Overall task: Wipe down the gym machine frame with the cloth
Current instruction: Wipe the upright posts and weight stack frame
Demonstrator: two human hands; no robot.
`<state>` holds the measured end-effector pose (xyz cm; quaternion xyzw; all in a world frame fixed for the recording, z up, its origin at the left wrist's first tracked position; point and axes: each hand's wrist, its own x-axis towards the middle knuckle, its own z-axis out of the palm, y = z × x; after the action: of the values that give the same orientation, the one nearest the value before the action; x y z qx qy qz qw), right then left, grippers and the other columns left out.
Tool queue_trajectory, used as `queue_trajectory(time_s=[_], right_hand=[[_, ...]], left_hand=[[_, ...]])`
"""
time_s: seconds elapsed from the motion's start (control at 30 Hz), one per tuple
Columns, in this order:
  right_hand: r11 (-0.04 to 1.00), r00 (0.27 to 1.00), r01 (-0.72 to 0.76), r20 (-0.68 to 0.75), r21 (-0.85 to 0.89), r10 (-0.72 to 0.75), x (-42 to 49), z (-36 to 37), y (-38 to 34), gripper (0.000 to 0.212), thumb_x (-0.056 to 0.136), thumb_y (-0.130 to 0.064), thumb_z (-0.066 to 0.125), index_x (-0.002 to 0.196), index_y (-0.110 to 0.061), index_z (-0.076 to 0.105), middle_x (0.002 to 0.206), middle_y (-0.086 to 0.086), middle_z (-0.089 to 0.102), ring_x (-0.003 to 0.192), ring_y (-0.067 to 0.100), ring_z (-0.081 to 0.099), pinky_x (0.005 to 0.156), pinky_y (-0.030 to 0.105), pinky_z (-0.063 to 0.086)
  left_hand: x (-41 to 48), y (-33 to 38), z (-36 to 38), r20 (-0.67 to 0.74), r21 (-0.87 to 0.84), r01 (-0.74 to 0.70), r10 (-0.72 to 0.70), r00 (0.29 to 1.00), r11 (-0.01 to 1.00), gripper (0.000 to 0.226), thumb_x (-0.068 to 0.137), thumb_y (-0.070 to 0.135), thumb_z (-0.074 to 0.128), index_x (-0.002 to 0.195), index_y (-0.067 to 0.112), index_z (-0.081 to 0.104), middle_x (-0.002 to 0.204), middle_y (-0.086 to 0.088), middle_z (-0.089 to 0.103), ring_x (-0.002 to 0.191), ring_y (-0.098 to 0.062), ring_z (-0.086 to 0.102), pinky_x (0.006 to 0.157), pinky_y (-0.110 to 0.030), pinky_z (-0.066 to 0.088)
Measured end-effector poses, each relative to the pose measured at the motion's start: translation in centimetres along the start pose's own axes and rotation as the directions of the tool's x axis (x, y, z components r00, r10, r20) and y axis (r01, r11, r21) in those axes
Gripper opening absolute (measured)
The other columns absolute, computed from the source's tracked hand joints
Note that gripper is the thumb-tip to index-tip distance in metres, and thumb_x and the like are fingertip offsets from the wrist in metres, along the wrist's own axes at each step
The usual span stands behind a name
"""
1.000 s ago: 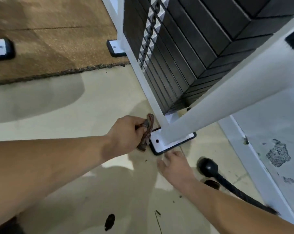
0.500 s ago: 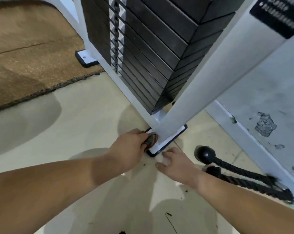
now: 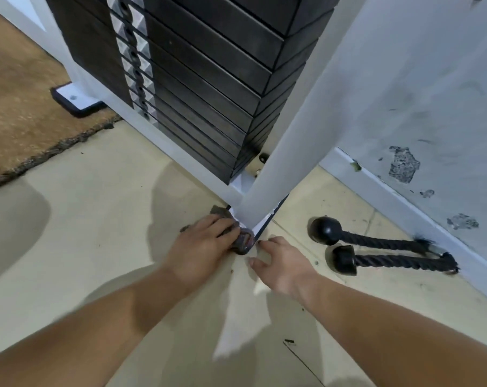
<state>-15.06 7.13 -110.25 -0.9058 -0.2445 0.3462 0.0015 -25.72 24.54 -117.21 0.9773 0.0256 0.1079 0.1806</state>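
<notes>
A white gym machine frame [image 3: 301, 129] rises from a white foot plate [image 3: 262, 226] on the floor, with a black weight stack [image 3: 209, 88] behind it. My left hand [image 3: 202, 247] grips a dark crumpled cloth [image 3: 242, 240] and presses it against the near corner of the foot plate. My right hand [image 3: 281, 263] rests on the floor just right of that corner, fingers spread and holding nothing.
A black rope handle with two rubber ends [image 3: 376, 252] lies on the tiled floor to the right. A scuffed pale wall [image 3: 421, 135] stands behind it. A brown mat [image 3: 19, 101] lies at the left, with a second foot plate [image 3: 74, 99] on its edge.
My left hand has pushed the cloth down onto the corner of the foot plate. My head has moved closer to the frame. My right hand stays on the floor beside the plate.
</notes>
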Motion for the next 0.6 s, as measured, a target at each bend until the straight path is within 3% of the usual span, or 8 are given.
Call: queue_trajectory(time_s=[0.1, 0.13, 0.17, 0.23, 0.33, 0.4, 0.5, 0.6], right_hand=[[0.999, 0.997, 0.016, -0.077, -0.033, -0.019, -0.1, 1.7, 0.4, 0.050, 0.102, -0.053, 0.047, 0.147, -0.032, 0.049, 0.146, -0.006, 0.039, 0.136, 0.022, 0.035, 0.108, 0.027, 0.034], [0.999, 0.996, 0.027, -0.085, -0.028, -0.030, -0.1, 1.8, 0.6, 0.050, 0.102, -0.053, 0.048, 0.148, -0.034, 0.048, 0.147, -0.008, 0.038, 0.137, 0.021, 0.033, 0.108, 0.028, 0.035], [0.999, 0.995, 0.041, -0.087, -0.027, -0.043, -0.2, 1.9, 0.9, 0.049, 0.101, -0.051, 0.050, 0.147, -0.035, 0.049, 0.145, -0.009, 0.039, 0.136, 0.021, 0.033, 0.108, 0.028, 0.037], [0.996, 0.992, 0.073, -0.096, -0.054, -0.077, -0.2, 1.7, 1.6, 0.039, 0.099, -0.046, 0.052, 0.136, -0.036, 0.055, 0.134, -0.011, 0.044, 0.130, 0.021, 0.039, 0.103, 0.032, 0.044], [0.991, 0.992, 0.079, -0.088, -0.104, -0.089, 0.1, 1.2, 2.0, 0.037, 0.099, -0.044, 0.051, 0.135, -0.039, 0.054, 0.132, -0.013, 0.045, 0.128, 0.019, 0.040, 0.097, 0.033, 0.047], [0.990, 0.994, 0.074, -0.074, -0.122, -0.084, 0.5, 0.9, 2.2, 0.041, 0.101, -0.049, 0.048, 0.140, -0.038, 0.053, 0.138, -0.012, 0.043, 0.131, 0.018, 0.036, 0.100, 0.035, 0.047], [0.982, 0.996, 0.076, -0.032, -0.172, -0.083, 0.8, 1.0, 2.2, 0.052, 0.102, -0.053, 0.044, 0.151, -0.036, 0.043, 0.144, -0.010, 0.036, 0.132, 0.021, 0.031, 0.104, 0.039, 0.048], [0.973, 0.994, 0.108, 0.005, -0.204, -0.109, 0.7, 0.8, 2.4, 0.057, 0.101, -0.054, 0.045, 0.156, -0.037, 0.036, 0.148, -0.011, 0.029, 0.137, 0.021, 0.025, 0.099, 0.033, 0.046]], left_hand=[[0.8, 0.4, 0.3, -0.036, -0.089, 0.278, -0.282, 0.959, 0.956, 0.043, 0.081, 0.007, 0.078, 0.122, 0.017, 0.071, 0.124, -0.005, 0.065, 0.113, -0.033, 0.061, 0.071, -0.041, 0.060], [0.9, 1.5, 0.8, -0.036, -0.089, 0.306, -0.310, 0.950, 0.948, 0.048, 0.075, 0.004, 0.079, 0.121, 0.014, 0.071, 0.121, -0.007, 0.065, 0.111, -0.034, 0.061, 0.074, -0.042, 0.061], [0.7, 2.7, 1.4, -0.027, -0.069, 0.270, -0.272, 0.962, 0.960, 0.050, 0.069, 0.003, 0.080, 0.118, 0.012, 0.072, 0.117, -0.009, 0.066, 0.110, -0.035, 0.061, 0.080, -0.042, 0.060], [0.1, 4.6, 2.1, -0.014, -0.045, 0.044, -0.045, 0.999, 0.998, 0.047, 0.064, 0.003, 0.078, 0.110, 0.011, 0.074, 0.110, -0.008, 0.068, 0.110, -0.033, 0.061, 0.091, -0.039, 0.058], [-0.1, 3.3, 1.8, -0.027, -0.077, -0.142, 0.140, 0.990, 0.987, 0.041, 0.071, 0.005, 0.077, 0.111, 0.017, 0.076, 0.117, -0.002, 0.068, 0.116, -0.023, 0.057, 0.086, -0.031, 0.058], [-0.2, 1.2, 1.3, -0.036, -0.133, -0.013, 0.008, 0.999, 0.991, 0.043, 0.085, 0.009, 0.072, 0.126, 0.019, 0.071, 0.129, -0.001, 0.063, 0.121, -0.020, 0.053, 0.084, -0.032, 0.057], [-0.4, -0.5, 0.9, -0.021, -0.179, 0.342, -0.351, 0.936, 0.922, 0.043, 0.099, 0.010, 0.060, 0.142, 0.019, 0.060, 0.140, -0.004, 0.058, 0.126, -0.027, 0.052, 0.091, -0.042, 0.056], [-1.1, 1.6, 1.9, 0.029, -0.077, 0.278, -0.277, 0.960, 0.957, 0.055, 0.082, -0.003, 0.075, 0.135, 0.010, 0.066, 0.137, -0.017, 0.061, 0.124, -0.039, 0.059, 0.095, -0.045, 0.058]])
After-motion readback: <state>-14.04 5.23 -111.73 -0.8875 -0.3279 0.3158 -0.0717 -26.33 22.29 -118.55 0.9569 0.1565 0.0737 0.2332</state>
